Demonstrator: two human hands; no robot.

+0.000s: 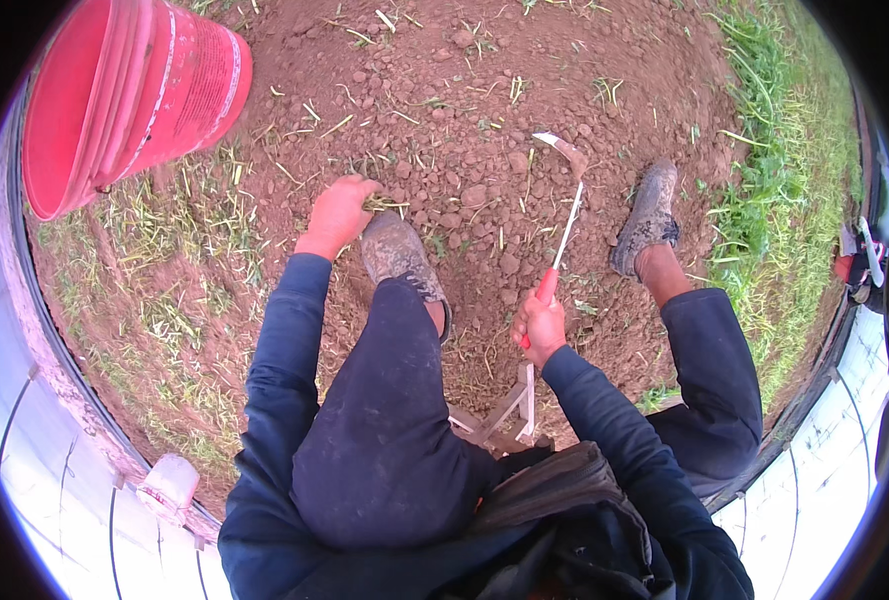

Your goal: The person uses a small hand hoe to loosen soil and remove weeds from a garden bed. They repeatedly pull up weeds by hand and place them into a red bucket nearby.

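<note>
My left hand [341, 214] is low over the soil, just past the toe of my left shoe [399, 247]. Its fingers are curled over a few greenish plant stems [386, 203], partly hidden by the hand. In my right hand [540, 326] is the red handle of a hand sickle [570, 217]. A thin pale shaft runs forward from the handle to a curved, soil-stained blade, whose bright tip points left. The blade is over bare, crumbly soil [474, 150] between my two shoes.
A red plastic bucket [189, 82] bearing print stands at the upper left. Cut stems [174, 217] litter the ground at left. Leafy green plants [759, 165] line the right. A wooden stool [508, 409] shows beneath me. Pale sheeting [46, 450] curves along the lower left, near a whitish container [169, 486].
</note>
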